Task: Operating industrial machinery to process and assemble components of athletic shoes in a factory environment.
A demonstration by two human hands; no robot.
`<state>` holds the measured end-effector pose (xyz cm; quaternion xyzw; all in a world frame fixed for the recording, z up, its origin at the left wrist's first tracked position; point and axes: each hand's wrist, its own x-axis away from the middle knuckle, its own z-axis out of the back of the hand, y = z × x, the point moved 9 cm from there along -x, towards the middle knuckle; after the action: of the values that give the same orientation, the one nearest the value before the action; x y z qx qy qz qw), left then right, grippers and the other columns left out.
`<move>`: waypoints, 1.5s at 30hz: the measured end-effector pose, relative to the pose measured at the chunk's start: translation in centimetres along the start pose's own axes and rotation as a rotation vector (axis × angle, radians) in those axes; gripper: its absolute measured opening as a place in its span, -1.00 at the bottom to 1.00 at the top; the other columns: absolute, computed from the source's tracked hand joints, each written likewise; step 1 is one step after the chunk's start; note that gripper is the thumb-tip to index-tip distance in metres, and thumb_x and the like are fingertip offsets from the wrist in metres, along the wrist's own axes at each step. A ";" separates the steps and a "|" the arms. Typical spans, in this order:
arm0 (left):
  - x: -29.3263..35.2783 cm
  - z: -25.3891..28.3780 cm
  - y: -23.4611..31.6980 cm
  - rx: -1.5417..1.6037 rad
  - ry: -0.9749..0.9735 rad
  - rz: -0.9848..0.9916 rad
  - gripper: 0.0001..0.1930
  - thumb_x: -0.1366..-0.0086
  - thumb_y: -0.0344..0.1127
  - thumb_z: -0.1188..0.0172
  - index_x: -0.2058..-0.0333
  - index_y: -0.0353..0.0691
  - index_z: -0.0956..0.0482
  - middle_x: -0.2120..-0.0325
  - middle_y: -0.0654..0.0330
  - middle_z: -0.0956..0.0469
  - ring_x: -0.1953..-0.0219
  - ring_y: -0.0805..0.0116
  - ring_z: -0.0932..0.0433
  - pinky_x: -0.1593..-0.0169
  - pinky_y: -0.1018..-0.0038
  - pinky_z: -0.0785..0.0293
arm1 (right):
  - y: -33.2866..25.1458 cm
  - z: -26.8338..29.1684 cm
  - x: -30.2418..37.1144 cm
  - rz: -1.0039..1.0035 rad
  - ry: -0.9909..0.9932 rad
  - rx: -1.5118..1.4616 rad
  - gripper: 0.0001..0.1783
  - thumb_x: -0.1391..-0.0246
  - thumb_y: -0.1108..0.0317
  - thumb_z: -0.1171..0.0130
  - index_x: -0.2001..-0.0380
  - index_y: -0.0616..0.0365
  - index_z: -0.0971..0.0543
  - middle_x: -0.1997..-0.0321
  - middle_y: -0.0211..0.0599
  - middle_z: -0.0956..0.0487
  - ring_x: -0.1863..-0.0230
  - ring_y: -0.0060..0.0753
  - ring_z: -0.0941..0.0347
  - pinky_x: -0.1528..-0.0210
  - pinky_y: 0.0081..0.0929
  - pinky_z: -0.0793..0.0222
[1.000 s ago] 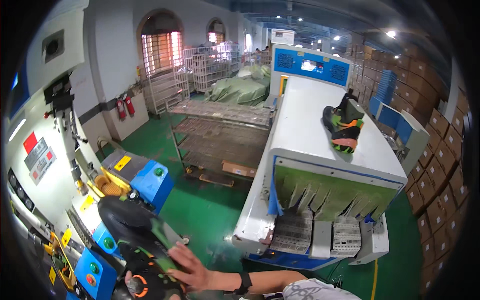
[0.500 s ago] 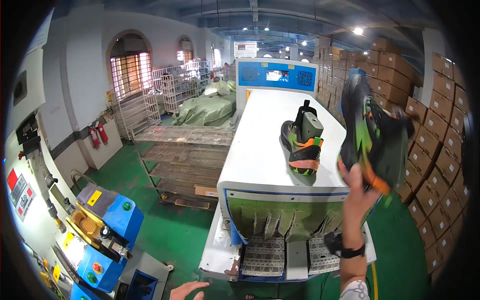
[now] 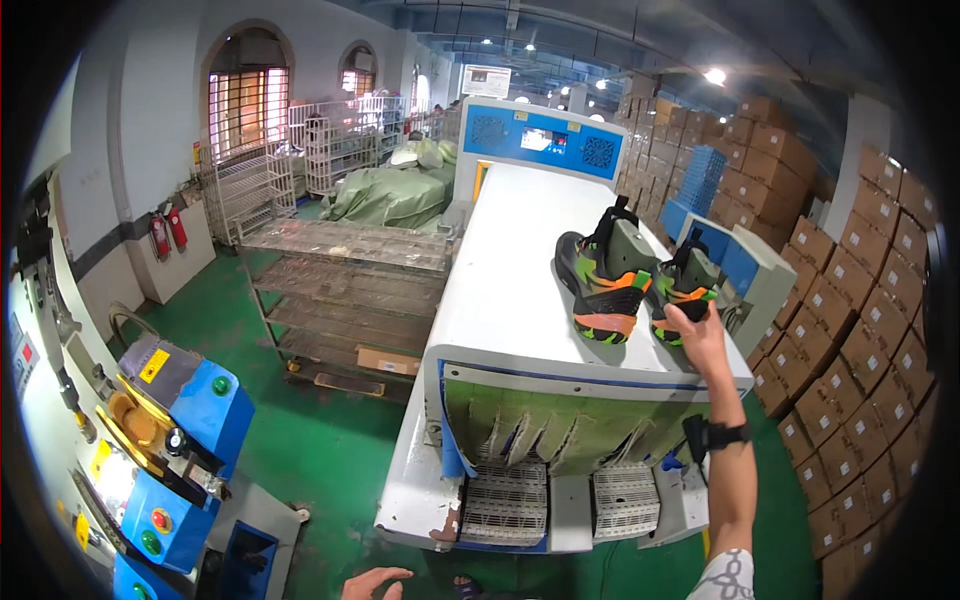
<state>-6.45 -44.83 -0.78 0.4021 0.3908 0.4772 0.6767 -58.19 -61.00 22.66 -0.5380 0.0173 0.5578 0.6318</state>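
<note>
Two black sneakers with green and orange parts stand side by side on the white top of a machine (image 3: 500, 300), heels toward me. The left sneaker (image 3: 606, 290) has a grey-green shoe last in its opening. In the right sneaker (image 3: 672, 285) a similar last shows. My right hand (image 3: 703, 338) grips this right sneaker at its heel, thumb on the back; its other fingers are partly hidden. Low at the bottom edge, my left hand (image 3: 375, 584) holds nothing, its fingers apart and partly cut off by the frame.
Under the machine top, a slit green curtain (image 3: 540, 420) hangs over two slatted conveyor belts (image 3: 505, 505). At left stand a blue machine with buttons (image 3: 190, 450) and a tiered rack (image 3: 345, 300). Stacked cartons (image 3: 850, 380) line the right side.
My right hand has brought the right sneaker from raised at the right down onto the machine top, beside the other one. My left hand stays low and empty.
</note>
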 end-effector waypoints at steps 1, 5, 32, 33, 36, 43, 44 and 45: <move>0.3 0.2 -0.3 0.022 0.005 -0.012 -0.80 -0.23 -0.43 -0.13 0.18 -0.29 -0.59 0.24 0.03 -0.61 0.17 0.16 -0.61 0.09 0.42 -0.48 | -0.3 0.7 0.8 -0.084 0.120 0.166 -0.32 -0.01 0.21 -0.31 -0.11 0.34 -0.31 0.10 -0.04 -0.58 0.06 -0.17 -0.54 0.02 -0.37 -0.38; 2.1 1.8 -2.2 0.027 0.107 0.022 -0.80 -0.23 -0.45 -0.12 0.18 -0.30 -0.59 0.24 0.03 -0.61 0.18 0.17 -0.61 0.09 0.41 -0.48 | -9.0 -1.0 6.2 0.270 0.335 0.042 -0.18 0.01 0.24 -0.33 -0.22 0.39 -0.19 -0.21 0.05 -0.32 -0.21 -0.11 -0.28 -0.22 -0.28 -0.18; 20.6 11.0 -7.0 0.098 0.654 0.087 -0.70 -0.27 -0.44 -0.08 0.01 -0.30 -0.47 0.12 0.05 -0.57 0.05 0.17 -0.56 -0.06 0.37 -0.44 | -20.8 -26.2 34.5 -0.083 -0.539 -0.966 -0.51 -0.19 0.22 -0.06 -0.11 0.23 -0.32 -0.19 0.00 -0.33 -0.09 -0.06 -0.38 -0.18 -0.07 -0.26; 23.6 11.8 -7.1 0.077 0.790 0.113 -0.69 -0.29 -0.41 -0.07 -0.01 -0.30 -0.45 0.11 0.05 -0.57 0.05 0.21 -0.56 -0.07 0.38 -0.43 | -24.8 -29.7 38.1 -0.009 -0.828 -0.883 -0.55 -0.21 0.24 -0.03 -0.08 0.26 -0.33 -0.16 0.00 -0.34 -0.06 -0.11 -0.39 -0.15 -0.13 -0.30; 33.6 11.1 -7.1 0.161 1.165 0.209 -0.67 -0.31 -0.37 -0.05 -0.03 -0.31 -0.42 0.11 0.07 -0.57 0.06 0.24 -0.56 -0.06 0.37 -0.43 | -32.2 -34.8 53.1 -0.565 -1.693 -0.973 -0.69 -0.18 0.44 0.00 0.04 0.39 -0.37 0.01 -0.08 -0.45 0.13 -0.35 -0.48 0.25 -0.50 -0.52; 48.4 1.6 -5.1 0.182 1.841 0.589 -0.69 -0.34 -0.36 -0.04 -0.03 -0.29 -0.44 0.12 0.14 -0.56 0.05 0.37 -0.52 -0.07 0.38 -0.40 | -41.2 -31.7 77.4 -0.049 -2.583 -0.551 -0.35 0.02 0.45 -0.22 -0.15 0.31 -0.25 -0.07 -0.05 -0.44 0.09 -0.14 -0.53 0.24 -0.26 -0.64; 48.9 -0.2 -4.4 0.163 1.942 0.650 -0.70 -0.33 -0.36 -0.04 -0.02 -0.28 -0.44 0.12 0.15 -0.56 0.06 0.37 -0.52 -0.06 0.38 -0.40 | -41.0 -30.7 81.2 -0.155 -2.717 -0.552 -0.33 0.06 0.49 -0.26 -0.14 0.32 -0.25 -0.06 -0.05 -0.44 0.15 -0.21 -0.54 0.32 -0.32 -0.65; 49.2 -2.2 -3.4 0.085 2.034 0.729 -0.70 -0.32 -0.37 -0.04 -0.01 -0.27 -0.45 0.12 0.15 -0.56 0.06 0.36 -0.52 -0.06 0.38 -0.41 | -40.7 -29.9 83.8 0.053 -2.700 -0.630 -0.37 0.09 0.48 -0.29 -0.09 0.33 -0.31 -0.02 -0.09 -0.48 0.22 -0.28 -0.54 0.29 -0.34 -0.62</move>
<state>4.44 2.02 -11.85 -0.0673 0.6423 0.7461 -0.1618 20.15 -16.27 -15.14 0.2946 -0.7160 0.6329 0.0018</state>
